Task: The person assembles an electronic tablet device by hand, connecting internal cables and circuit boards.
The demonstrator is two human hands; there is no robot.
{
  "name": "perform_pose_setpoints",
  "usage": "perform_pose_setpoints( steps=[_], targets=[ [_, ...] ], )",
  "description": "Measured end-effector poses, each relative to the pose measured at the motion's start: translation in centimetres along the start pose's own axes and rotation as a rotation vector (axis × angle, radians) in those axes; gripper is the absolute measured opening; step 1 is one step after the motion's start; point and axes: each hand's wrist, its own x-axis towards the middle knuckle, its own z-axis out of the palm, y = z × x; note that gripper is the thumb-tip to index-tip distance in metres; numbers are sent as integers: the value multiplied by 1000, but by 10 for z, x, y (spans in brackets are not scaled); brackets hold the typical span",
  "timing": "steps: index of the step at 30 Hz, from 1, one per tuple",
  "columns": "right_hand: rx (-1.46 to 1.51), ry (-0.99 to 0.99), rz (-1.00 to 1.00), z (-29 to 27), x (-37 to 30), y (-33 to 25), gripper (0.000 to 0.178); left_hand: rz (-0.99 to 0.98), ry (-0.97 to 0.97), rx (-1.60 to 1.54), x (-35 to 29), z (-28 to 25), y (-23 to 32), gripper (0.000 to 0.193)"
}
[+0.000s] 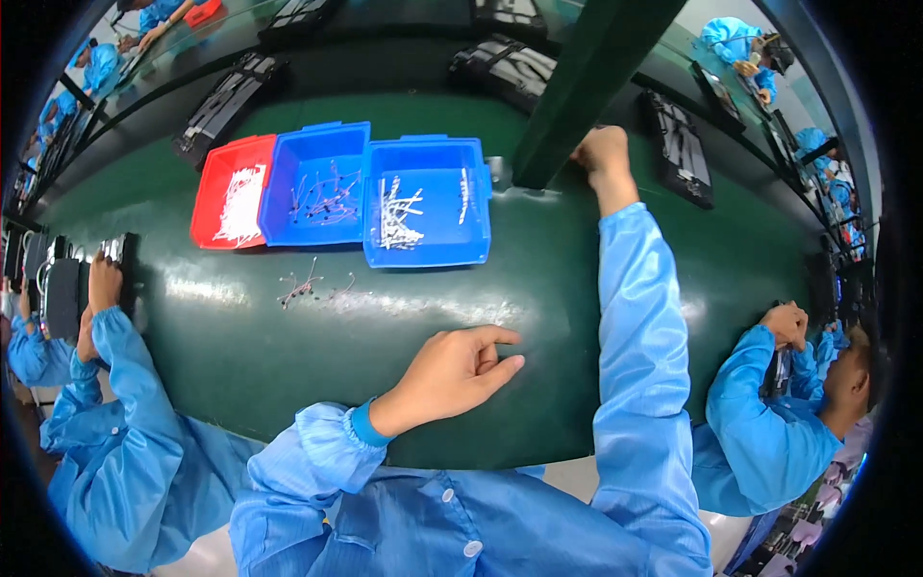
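My left hand (450, 377) hovers at or rests on the near part of the green table (413, 327). Its index finger and thumb stretch out apart, the other fingers curl, and nothing shows between them. My right arm reaches far forward, and my right hand (606, 154) is closed beside the dark green post (567, 115). Its fingertips are partly hidden, so what they grip cannot be made out. Left of the post stand a blue divided bin (426, 252) with thin white parts, a blue bin (322, 154) with fine wires, and a red bin (209, 207) with white pieces.
A few thin wires with small dark ends (303, 287) lie before the bins. A flat black device (677, 149) lies right of the post; another black device (226, 106) lies behind the bins. Co-workers in blue sit close on the left (125, 452) and right (769, 423).
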Motion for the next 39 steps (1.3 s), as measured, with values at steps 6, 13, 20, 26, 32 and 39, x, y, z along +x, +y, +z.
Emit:
perform_pose_setpoints(
  steps=[6,13,20,26,32,39],
  targets=[
    [676,-283,330,-11,10,-15,17,98,-7,-12,3,-1,4,28],
    [485,253,-8,-25,-71,-45,24,365,539,333,-24,-29,-20,17],
    [379,273,-49,-90,-181,-8,28,215,893,586,-59,-104,-49,18],
    [335,241,242,-123,-315,-8,35,190,770,620,-49,-116,-48,16],
    [215,47,519,-132,-424,-14,45,170,750,586,-48,-116,-46,11],
    [381,-736,885,-127,-446,-35,46,132,710,545,-50,-113,-45,10]
  ],
)
